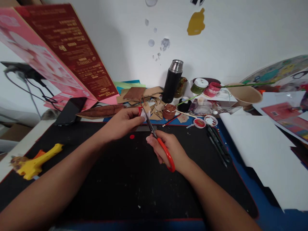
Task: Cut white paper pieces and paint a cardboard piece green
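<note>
My right hand [169, 146] is closed round the red handles of a pair of scissors [166, 150], whose blades point up and away to the left. Between the thumb and fingers of my left hand [125, 122] is a small piece of red and white paper [145, 115]. The scissor blades lie at the paper, touching or crossing it; whether they are cutting I cannot tell. Below the left hand, a small red dot [132, 136] lies on the black mat [125, 179].
Behind my hands stand a black thermos [171, 83], a brown paint jar [169, 111] and cardboard scraps [134, 93]. Pens [218, 144] and white paper sheets [260, 154] lie to the right. At left are a yellow giraffe-like figure [36, 163], a dark phone [71, 110] and a standing red board [72, 51].
</note>
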Demonstrator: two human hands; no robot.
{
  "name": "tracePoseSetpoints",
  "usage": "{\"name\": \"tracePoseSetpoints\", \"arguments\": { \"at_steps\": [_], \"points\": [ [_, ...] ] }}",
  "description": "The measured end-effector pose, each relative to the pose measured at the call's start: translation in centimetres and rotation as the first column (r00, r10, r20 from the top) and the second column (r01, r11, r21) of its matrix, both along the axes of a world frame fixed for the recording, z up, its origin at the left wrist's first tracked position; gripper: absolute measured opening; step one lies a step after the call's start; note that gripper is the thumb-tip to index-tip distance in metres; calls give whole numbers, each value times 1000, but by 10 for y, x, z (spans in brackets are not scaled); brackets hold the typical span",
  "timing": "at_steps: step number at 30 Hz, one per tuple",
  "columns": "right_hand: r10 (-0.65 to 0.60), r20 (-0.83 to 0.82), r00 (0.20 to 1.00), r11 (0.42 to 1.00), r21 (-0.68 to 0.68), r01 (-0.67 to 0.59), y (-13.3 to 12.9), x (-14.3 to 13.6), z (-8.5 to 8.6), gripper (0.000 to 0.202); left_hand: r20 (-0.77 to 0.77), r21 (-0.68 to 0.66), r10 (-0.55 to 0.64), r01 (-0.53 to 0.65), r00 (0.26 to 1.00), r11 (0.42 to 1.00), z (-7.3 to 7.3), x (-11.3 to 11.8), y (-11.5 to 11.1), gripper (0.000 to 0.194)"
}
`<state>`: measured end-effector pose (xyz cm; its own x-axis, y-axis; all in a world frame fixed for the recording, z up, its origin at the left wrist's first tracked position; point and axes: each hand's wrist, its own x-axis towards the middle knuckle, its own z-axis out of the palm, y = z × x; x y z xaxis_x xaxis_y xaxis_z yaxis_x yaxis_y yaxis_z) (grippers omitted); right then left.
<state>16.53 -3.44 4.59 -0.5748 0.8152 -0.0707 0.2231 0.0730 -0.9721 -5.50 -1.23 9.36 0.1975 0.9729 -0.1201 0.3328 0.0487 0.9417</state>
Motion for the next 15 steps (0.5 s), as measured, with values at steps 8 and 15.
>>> {"name": "tracePoseSetpoints", "arguments": {
  "at_steps": [8,15],
  "points": [
    [3,12,1000,1000,-1,-3,0,0,0,34,-17,22,-6,6,1000,1000,-3,-1,2,25],
    [-14,11,1000,1000,-20,14,0,-1,2,36,-8,-2,6,-6,1000,1000,-4,-2,3,25]
  ]
}}
